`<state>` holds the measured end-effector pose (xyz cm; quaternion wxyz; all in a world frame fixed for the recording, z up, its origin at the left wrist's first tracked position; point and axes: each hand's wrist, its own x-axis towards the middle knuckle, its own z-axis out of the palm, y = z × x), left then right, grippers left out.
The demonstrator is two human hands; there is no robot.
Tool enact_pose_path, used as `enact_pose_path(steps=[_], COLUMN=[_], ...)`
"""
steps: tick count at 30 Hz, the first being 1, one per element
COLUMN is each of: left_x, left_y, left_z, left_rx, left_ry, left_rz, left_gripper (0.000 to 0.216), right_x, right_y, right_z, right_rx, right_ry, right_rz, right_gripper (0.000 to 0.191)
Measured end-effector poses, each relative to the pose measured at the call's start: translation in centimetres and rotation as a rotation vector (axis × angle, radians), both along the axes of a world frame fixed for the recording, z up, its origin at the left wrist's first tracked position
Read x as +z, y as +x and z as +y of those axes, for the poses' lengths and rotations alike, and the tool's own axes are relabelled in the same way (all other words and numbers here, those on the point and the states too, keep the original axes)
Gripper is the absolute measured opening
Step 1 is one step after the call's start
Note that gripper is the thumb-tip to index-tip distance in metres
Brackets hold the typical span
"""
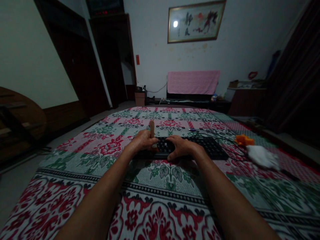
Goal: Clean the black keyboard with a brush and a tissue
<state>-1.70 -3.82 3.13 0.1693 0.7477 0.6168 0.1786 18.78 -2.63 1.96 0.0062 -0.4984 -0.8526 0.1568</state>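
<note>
A black keyboard (pixel 208 147) lies lengthwise on the patterned cloth (pixel 110 146) in front of me. Over its left part, my left hand (pixel 144 140) is closed around an upright wooden-handled tool (pixel 152 128), which looks like a small brush. Its lower end points down at the keys and is partly hidden by my fingers. My right hand (pixel 181 146) grips the keyboard near its middle, fingers reaching over the keys and thumb at the front edge. The left end of the keyboard is mostly covered by my left hand.
To the right lie an orange cloth-like thing (pixel 244 140), a crumpled white cloth (pixel 263 157) and dark cables (pixel 217 134). A pen-like item (pixel 192 129) lies behind the keyboard. Beyond the table, a pink towel (pixel 193 82) covers a screen on a low stand.
</note>
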Motion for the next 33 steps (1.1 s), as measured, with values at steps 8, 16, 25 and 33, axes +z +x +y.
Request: enact_pose_path(steps=[8, 16, 25, 33], left_x=[-0.6, -0.4, -0.5, -2.3], left_y=[0.6, 0.5, 1.3, 3.0], left_z=[0.0, -0.4, -1.6, -1.9], left_rx=[-0.005, 0.025, 0.098, 0.221], left_ry=[0.146, 0.065, 0.123, 0.275], left_rz=[0.110, 0.158, 0.181, 0.198], left_gripper=[0.034, 0.032, 0.030, 0.031], right_x=[-0.4, -1.0, -4.7, -5.4], right_y=[0.2, 0.6, 2.1, 1.5], right_z=[0.3, -0.4, -3.4, -4.6], right_rx=[-0.002, -0.004, 0.050, 0.073], right_ry=[0.006, 0.066, 0.419, 0.549], right_rz=[0.023, 0.072, 0.310, 0.373], right_gripper=[0.103, 0.095, 0.048, 0.035])
